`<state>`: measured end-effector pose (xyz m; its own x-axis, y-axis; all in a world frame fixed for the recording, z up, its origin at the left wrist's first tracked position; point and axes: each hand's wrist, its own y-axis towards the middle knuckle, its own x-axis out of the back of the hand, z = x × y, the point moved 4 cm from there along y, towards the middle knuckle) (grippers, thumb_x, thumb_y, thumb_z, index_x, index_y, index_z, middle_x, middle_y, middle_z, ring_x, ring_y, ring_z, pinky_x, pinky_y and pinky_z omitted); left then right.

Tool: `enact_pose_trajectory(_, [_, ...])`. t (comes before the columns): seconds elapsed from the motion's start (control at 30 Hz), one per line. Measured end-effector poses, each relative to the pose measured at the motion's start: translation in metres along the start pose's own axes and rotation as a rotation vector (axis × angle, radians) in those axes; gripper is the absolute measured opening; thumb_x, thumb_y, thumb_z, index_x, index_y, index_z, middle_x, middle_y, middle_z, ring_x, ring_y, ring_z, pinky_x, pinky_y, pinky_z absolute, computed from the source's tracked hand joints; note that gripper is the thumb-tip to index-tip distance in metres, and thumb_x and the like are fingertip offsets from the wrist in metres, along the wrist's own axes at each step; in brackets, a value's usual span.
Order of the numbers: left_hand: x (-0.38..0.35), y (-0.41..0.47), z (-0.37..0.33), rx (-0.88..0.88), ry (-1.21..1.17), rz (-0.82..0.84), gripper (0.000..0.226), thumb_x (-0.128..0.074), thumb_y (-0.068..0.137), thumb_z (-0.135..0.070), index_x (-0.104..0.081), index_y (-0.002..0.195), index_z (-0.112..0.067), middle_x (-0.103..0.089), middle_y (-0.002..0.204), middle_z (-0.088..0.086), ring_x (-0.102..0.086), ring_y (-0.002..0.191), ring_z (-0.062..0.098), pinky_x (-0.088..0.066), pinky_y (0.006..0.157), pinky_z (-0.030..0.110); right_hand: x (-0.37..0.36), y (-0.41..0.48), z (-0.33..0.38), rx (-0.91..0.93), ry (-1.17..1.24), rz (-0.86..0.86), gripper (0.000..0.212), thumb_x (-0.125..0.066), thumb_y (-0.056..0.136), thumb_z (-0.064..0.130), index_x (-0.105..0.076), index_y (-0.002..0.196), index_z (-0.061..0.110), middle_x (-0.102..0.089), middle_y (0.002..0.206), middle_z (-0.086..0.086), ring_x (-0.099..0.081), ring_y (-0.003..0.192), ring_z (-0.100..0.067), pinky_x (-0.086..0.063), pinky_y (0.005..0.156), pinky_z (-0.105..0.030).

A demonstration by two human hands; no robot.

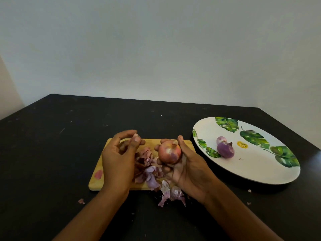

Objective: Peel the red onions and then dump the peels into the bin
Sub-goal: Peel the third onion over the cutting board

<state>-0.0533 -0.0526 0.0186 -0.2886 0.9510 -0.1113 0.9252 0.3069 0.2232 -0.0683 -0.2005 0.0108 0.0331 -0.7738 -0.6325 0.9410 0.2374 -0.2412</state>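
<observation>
Pinkish onion [169, 152], pale patch, in right hand [191, 174]

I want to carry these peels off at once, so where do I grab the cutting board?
I'd take the cutting board by its short left end, from the left: that end lies bare; the peels pile on the right half and spill over the near edge. Empty both first: right hand holds the onion, left hand pinches a peel scrap.

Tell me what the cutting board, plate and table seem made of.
The cutting board looks like wood or bamboo: pale tan, matte face. The plate is glossy white with printed green leaves, ceramic or melamine; can't tell which. The table is black, matte, scuffed, perhaps painted or laminated board.
</observation>
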Motion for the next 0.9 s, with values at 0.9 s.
enact_pose_trajectory(0.9, [-0.024,-0.020,-0.019,-0.121,-0.151,0.446,0.011,-0.074,0.053,-0.017,-0.074,0.064,-0.016,-0.071,0.089,-0.002,-0.067,0.089,0.010,-0.055,0.072,0.022,0.008,0.000,-0.004,-0.062,-0.362,0.132,0.065,-0.038,0.085,0.066,-0.063,0.093,0.007,-0.048,0.045,-0.001,-0.035,0.030,-0.004,-0.020,0.030,-0.014])
